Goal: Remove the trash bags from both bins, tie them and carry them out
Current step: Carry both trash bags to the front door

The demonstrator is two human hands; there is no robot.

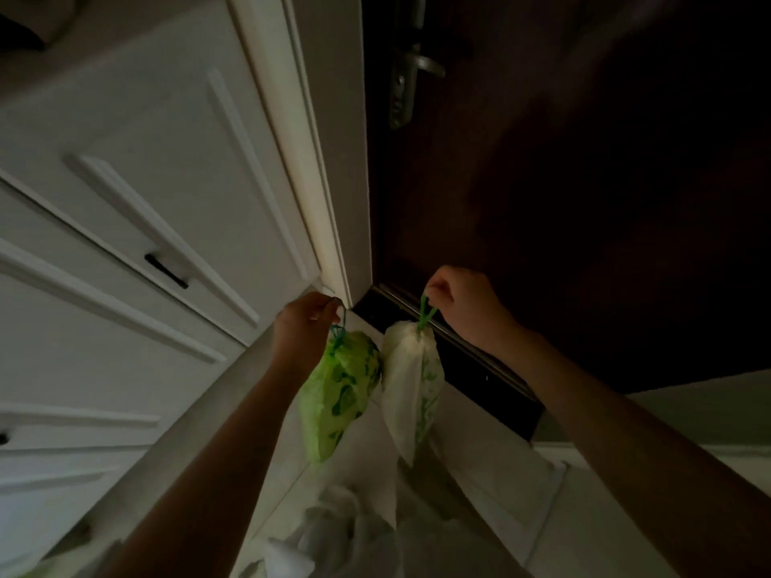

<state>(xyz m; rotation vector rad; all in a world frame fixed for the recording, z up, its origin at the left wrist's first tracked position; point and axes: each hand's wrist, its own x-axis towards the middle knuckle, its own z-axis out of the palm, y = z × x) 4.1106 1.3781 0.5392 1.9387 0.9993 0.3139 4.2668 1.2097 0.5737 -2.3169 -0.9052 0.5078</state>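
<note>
head view, mid-frame: left hand (304, 327) pinching green bag (340, 390) drawstring, right hand (463, 306) pinching pale bag (411, 385) drawstring; best kept apart, freeing fingers for door handle (421, 62) at upper centre.

A pale tiled floor (584, 515) is seen in dim light, bounded at nine o'clock by white panelled cabinets and at twelve o'clock by a dark door threshold. At six o'clock, crumpled white material (333, 531), possibly plastic bags, is seen lying directly on the floor.
</note>
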